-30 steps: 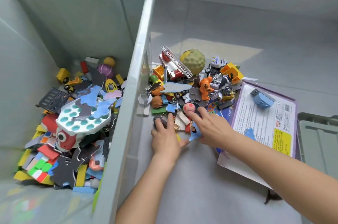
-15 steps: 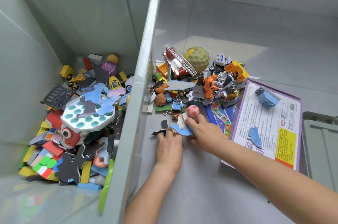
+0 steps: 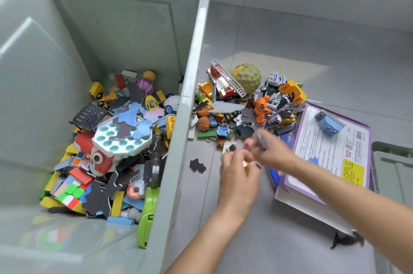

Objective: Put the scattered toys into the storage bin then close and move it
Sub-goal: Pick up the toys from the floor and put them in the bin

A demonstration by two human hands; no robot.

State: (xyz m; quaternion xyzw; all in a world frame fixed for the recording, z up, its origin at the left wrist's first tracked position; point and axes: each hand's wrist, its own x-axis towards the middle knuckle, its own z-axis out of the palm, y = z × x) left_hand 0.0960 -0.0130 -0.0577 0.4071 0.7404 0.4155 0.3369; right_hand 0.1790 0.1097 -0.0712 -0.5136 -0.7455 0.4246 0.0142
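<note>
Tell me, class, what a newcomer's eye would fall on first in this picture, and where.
The big grey bin fills the left, a red and white fish toy atop its jumble. Right of it, a bright floor pile shows a fire truck and bumpy green ball. Nearer, the left hand grips small pieces beside the blurred right hand.

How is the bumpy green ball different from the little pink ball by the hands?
The green ball is much larger than the pink ball. The green ball is bumpy; the pink ball looks smooth with red spots, though blurred. The green ball lies far back beside the fire truck; the pink ball is near the right hand. Both are round and outside the bin.
</note>
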